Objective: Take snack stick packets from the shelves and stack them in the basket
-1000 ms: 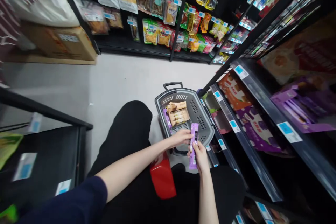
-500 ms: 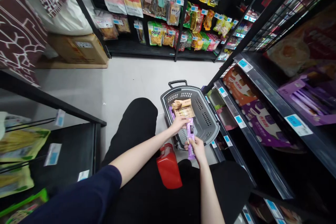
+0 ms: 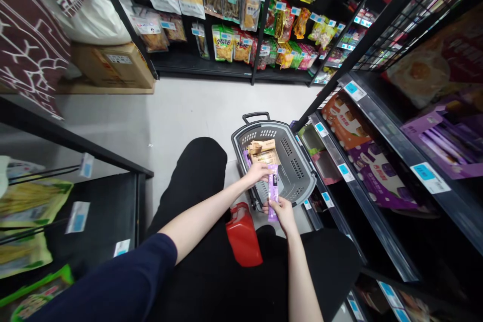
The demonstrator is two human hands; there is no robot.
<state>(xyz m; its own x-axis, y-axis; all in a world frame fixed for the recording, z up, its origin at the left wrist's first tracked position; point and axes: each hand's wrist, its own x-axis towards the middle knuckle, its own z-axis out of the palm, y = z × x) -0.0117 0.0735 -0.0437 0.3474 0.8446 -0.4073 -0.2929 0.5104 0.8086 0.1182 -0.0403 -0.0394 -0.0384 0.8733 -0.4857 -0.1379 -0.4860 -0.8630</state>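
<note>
I am crouched in a shop aisle over a grey shopping basket [image 3: 298, 181] on the floor. Both hands hold one long purple snack packet [image 3: 273, 187] upright over the basket's near rim. My left hand [image 3: 257, 173] grips its upper part, my right hand [image 3: 281, 210] its lower end. Inside the basket lie tan snack packets [image 3: 263, 151] and another purple packet [image 3: 247, 159] along the left wall.
A red object [image 3: 243, 235] sits by my knees. Black shelves on the right carry purple display boxes [image 3: 441, 141] and orange boxes [image 3: 341, 121]. Hanging snack bags [image 3: 234, 15] fill the far shelves. A cardboard box [image 3: 113, 63] stands at far left. Lower left shelf holds green packets [image 3: 26, 201].
Both hands and the purple packet have shifted slightly up and left toward the basket's near rim. The camera has turned a little, showing more of the left shelf.
</note>
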